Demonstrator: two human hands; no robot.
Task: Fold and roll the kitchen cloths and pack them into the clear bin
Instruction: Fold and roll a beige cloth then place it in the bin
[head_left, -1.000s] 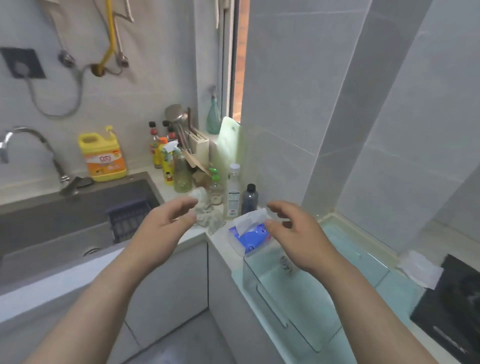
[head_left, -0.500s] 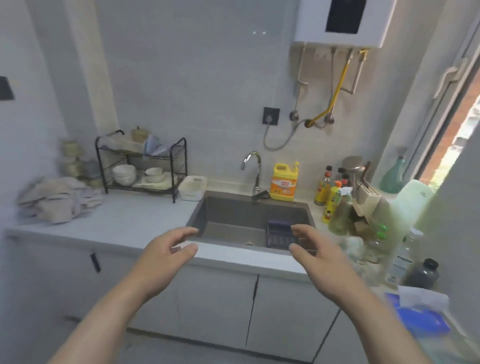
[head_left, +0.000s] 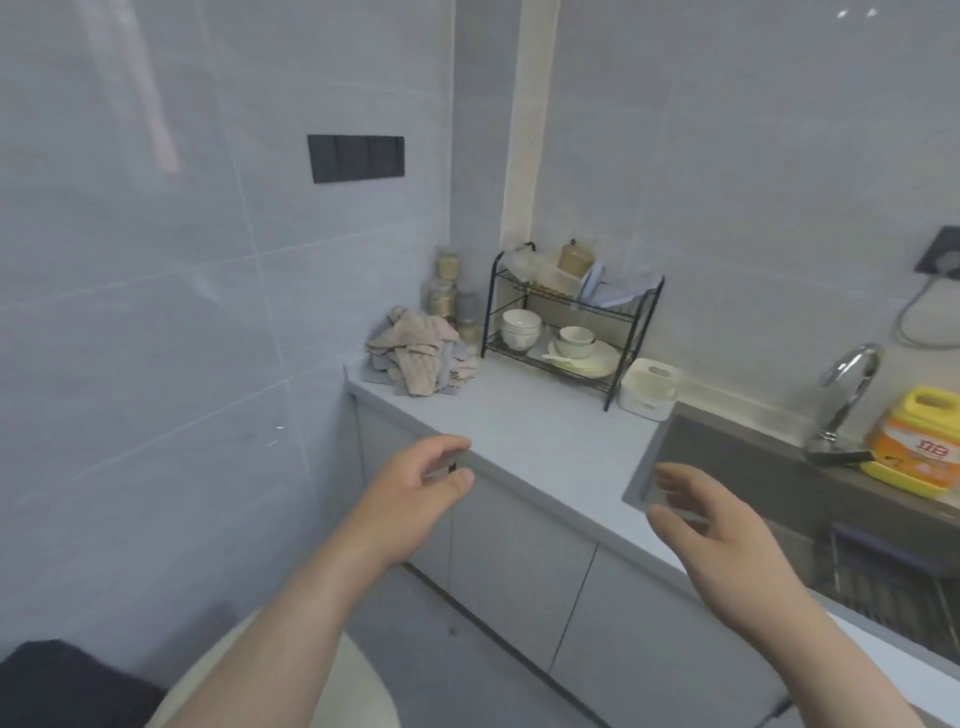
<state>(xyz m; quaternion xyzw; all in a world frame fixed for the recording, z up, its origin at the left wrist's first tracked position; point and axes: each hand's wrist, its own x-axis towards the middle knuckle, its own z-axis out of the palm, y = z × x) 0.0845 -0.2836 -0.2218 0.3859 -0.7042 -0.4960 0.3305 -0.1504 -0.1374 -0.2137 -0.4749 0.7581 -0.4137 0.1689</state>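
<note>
We hold our left hand (head_left: 415, 483) and right hand (head_left: 711, 525) out at the bench (head_left: 545, 431) edge, fingers (head_left: 449, 446) released, loosely curved, grasping nothing. The kitchen cloths (head_left: 415, 353) lie heaped well beyond our left fingertips, in the bench's far corner, just beside the dish rack (head_left: 571, 322). The sink (head_left: 727, 467) lies under our right fingertips.

Beige-and-grey waffle-textured kitchen cloths (head_left: 415, 353), black rack (head_left: 566, 332)

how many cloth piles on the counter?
1. The cloth pile sits in the far left corner of the counter, left of the dish rack. Single cloths in it cannot be counted; the bluish item on the rack's top shelf may be another.
</note>
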